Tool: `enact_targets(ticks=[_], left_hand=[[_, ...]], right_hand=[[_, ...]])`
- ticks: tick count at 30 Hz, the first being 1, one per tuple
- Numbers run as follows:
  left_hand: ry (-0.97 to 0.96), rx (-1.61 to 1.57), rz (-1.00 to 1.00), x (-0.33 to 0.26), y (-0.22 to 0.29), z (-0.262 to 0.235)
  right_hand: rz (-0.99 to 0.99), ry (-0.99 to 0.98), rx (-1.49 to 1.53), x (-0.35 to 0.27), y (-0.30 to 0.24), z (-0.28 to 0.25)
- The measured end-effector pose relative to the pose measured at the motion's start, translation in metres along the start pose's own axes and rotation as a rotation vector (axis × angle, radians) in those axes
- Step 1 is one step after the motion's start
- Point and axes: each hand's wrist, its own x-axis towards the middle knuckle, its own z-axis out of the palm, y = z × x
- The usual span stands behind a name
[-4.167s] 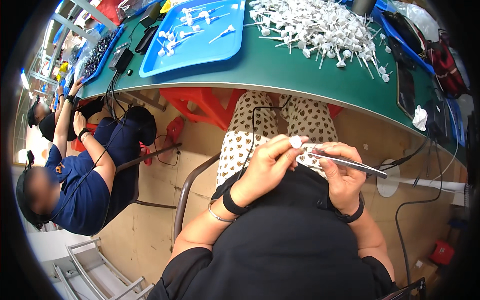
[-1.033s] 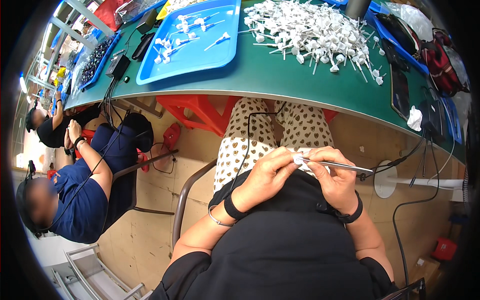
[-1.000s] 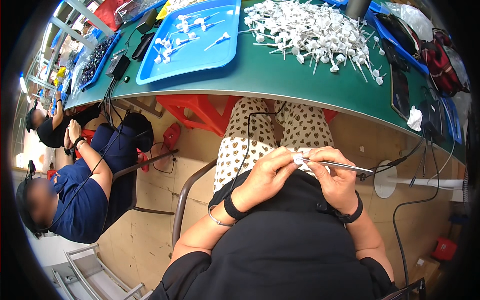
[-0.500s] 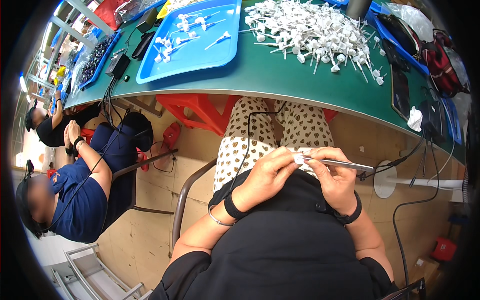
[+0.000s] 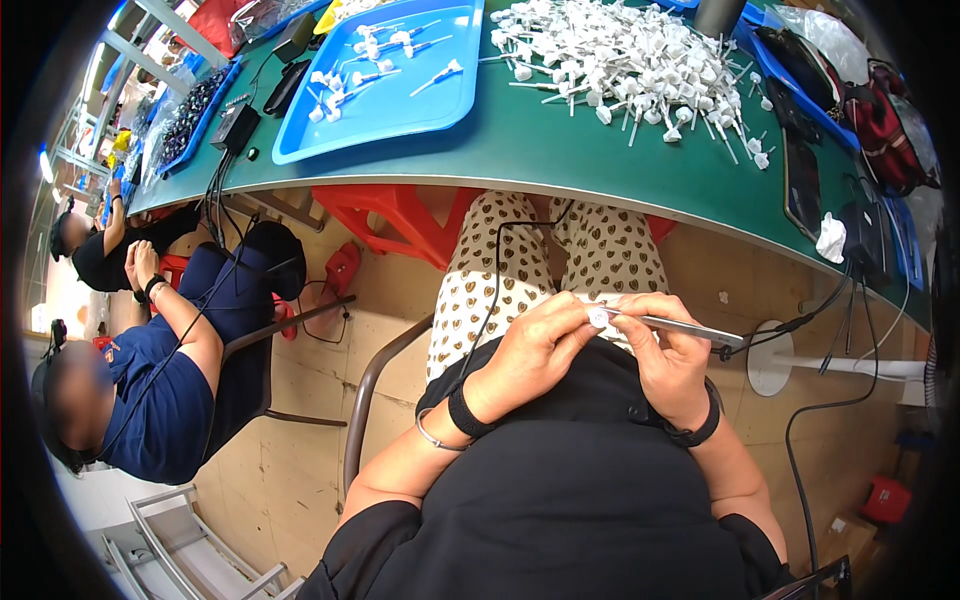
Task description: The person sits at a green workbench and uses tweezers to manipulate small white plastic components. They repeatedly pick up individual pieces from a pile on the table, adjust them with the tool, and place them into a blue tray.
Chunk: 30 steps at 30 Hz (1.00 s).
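Above my lap, my left hand (image 5: 532, 352) pinches a small white plastic part (image 5: 598, 317) between thumb and fingertips. My right hand (image 5: 672, 362) is closed round slim metal tweezers (image 5: 692, 328). Their back end points out to the right, while their tips meet the white part beside my left fingertips. Fingers cover much of the part, so its full shape is hidden. On the table ahead lies a large heap of similar white parts (image 5: 630, 70) with thin stems. Left of it, a blue tray (image 5: 425, 112) holds several white parts with blue bits on them.
The green table (image 5: 540, 150) curves across in front of my knees. A phone (image 5: 800, 185) and a crumpled white tissue (image 5: 830, 238) lie at its right edge, near black cables. A red stool (image 5: 385, 220) stands underneath. Another person (image 5: 165, 400) sits at my left.
Both hands stay nearly in place. The white part has turned slightly at my fingertips, and the tweezers' back end has dipped a little.
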Motion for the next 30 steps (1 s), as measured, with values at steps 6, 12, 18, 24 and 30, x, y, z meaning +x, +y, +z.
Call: enact_targets(ticks=[6, 12, 18, 24, 30], left_hand=[[-0.002, 0.004, -0.004, -0.0004, 0.0007, 0.0000], [-0.002, 0.022, -0.005, 0.0002, 0.0027, -0.0004], [0.017, 0.018, -0.002, -0.0002, 0.0020, 0.0009], [0.009, 0.026, -0.011, -0.0011, 0.0015, 0.0016], [0.004, -0.012, -0.006, -0.0018, 0.0016, 0.0021]], right_hand=[[-0.004, 0.007, -0.008, 0.0017, -0.0026, 0.0000], [0.072, 0.033, 0.068, -0.0020, -0.0016, 0.0011], [0.104, 0.046, 0.115, -0.0026, -0.0021, 0.0009], [0.015, -0.014, -0.061, -0.0010, -0.0047, 0.0002], [0.180, -0.051, 0.073, 0.0022, -0.0098, -0.0052]])
